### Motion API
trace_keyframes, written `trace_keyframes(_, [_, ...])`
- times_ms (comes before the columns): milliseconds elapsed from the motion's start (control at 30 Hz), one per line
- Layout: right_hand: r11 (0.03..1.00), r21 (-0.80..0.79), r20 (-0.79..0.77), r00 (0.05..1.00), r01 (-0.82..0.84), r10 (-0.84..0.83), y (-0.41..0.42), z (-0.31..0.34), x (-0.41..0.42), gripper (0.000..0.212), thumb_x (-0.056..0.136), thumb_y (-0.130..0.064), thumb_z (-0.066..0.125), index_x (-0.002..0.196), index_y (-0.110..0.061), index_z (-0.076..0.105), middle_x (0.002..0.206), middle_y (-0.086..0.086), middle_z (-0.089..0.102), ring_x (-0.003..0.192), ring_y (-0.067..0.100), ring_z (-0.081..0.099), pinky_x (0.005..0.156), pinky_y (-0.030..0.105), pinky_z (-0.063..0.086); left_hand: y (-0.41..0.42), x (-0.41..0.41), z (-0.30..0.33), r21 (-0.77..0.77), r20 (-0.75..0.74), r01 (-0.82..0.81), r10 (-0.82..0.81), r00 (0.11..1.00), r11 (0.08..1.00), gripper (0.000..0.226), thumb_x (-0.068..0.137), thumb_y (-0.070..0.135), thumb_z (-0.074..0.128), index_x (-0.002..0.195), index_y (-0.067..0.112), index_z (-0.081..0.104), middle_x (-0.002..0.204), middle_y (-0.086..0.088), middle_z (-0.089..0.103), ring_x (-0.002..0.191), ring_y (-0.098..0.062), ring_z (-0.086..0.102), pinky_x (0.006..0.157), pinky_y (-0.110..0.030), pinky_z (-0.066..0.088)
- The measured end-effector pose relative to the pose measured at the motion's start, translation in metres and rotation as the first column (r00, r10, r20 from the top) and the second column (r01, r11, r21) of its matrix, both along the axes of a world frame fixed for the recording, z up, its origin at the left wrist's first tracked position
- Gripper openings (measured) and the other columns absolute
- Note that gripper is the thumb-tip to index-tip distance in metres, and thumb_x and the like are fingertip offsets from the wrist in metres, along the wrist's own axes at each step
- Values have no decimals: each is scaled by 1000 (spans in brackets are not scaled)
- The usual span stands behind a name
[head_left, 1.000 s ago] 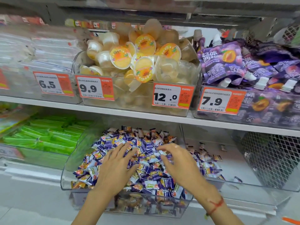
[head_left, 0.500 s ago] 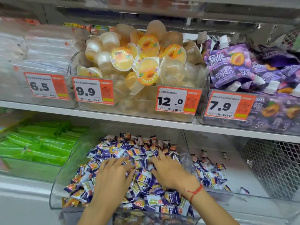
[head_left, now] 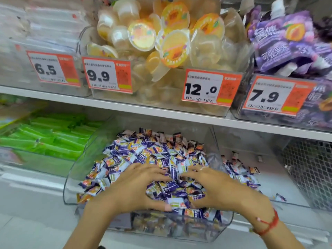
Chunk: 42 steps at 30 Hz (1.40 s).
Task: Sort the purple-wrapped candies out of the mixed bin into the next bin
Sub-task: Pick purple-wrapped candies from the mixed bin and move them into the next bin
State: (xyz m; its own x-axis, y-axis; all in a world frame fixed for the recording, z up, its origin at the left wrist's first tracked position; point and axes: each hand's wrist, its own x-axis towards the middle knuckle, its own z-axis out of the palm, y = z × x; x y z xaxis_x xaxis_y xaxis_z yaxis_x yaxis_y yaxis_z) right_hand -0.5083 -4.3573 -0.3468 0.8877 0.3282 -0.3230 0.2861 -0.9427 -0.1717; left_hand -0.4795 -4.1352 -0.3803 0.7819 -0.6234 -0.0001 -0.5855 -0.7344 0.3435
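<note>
Both hands lie palm down on the heap of candies (head_left: 152,155) in the clear mixed bin (head_left: 71,187) on the lower shelf. Left hand (head_left: 136,187): fingers spread and only lightly bent, tips resting on wrappers toward the middle of the heap, thumb near the bin's front edge. It rests on the pile; nothing visibly pinched. Right hand (head_left: 221,189): same posture, fingers splayed and pointing inward toward the left hand, thumb low at the front; a red string bracelet (head_left: 267,225) sits on its wrist. No candy held that I can see.

Between the two sets of fingertips lies a small patch of purple and orange wrappers, touching both hands. Purple-wrapped pieces are mixed all through the heap, under, ahead of and between the hands.

Just right of the right hand, past the bin's wall, is the next bin (head_left: 287,186), with a scatter of candies along its left side near that wall.

Left of the left hand, a bin of green packs (head_left: 45,139). Above the hands, the upper shelf carries jelly cups (head_left: 161,38), purple pouches (head_left: 283,45) and price tags (head_left: 203,88).
</note>
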Motion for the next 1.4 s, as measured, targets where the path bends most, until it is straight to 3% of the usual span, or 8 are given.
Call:
trace_keyframes(167, [991,-99,104,991,91,-81,20,-17,10,84,89,-37,64,152,-30,10,155,7,19,142,27,20,108,42,33,-12,4,-9,-13,175,-156,156,972,988,65,80,71,40,140,47,34,144,26,35,133,2,25,100,-22,17])
trace_keyframes(300, [989,-90,191,976,120,-101,21,-20,17,66,91,-30,64,147,-26,30,137,9,41,130,29,37,96,38,41,-26,11,-12,-38,260,-243,244,934,969,47,93,60,37,137,45,40,135,21,47,126,-5,37,97,-27,25])
trace_keyframes(500, [979,182,433,886,94,-166,16,-22,10,46,96,-34,54,140,-31,39,121,-1,60,106,20,59,83,33,50,-37,1,-17,-196,251,-307,350,903,931,28,93,45,52,120,43,57,123,25,53,116,0,46,95,-23,26])
trace_keyframes(700, [855,515,368,887,53,-277,8,-19,3,41,90,-38,61,129,-44,50,129,-25,52,120,-5,47,101,19,40,-37,-7,-20,-365,216,-293,387,896,884,18,85,41,66,103,41,65,101,25,58,87,3,57,79,-25,50])
trace_keyframes(833, [680,733,357,852,-2,-383,11,-18,-3,32,86,-37,66,110,-55,53,113,-41,54,109,-19,47,90,3,36,-37,-9,-21,-392,239,-292,403,884,872,26,84,32,70,110,37,66,88,22,62,76,2,58,60,-14,44])
trace_keyframes(1000, [591,802,384,831,-83,-403,-4,-7,-11,30,85,-36,67,112,-46,59,117,-35,55,97,-11,56,74,11,44,-30,-13,-26,-332,306,-252,357,883,909,35,78,23,76,112,28,70,84,17,61,74,-3,58,58,-8,33])
trace_keyframes(1233, [755,648,714,421,-97,-559,-70,-18,-19,27,88,-11,67,113,-18,58,105,-7,55,93,5,55,82,12,42,-31,-11,-22,-302,326,-253,349,879,919,23,85,39,60,102,30,73,101,17,68,92,-5,65,76,-24,52])
trace_keyframes(1400, [849,484,431,786,214,-443,-123,-70,6,52,93,-6,55,134,-35,39,139,-1,42,126,27,43,105,33,35,-38,-11,-10,-178,160,-312,341,926,933,29,79,65,57,101,47,59,91,23,59,94,-5,56,82,-28,47])
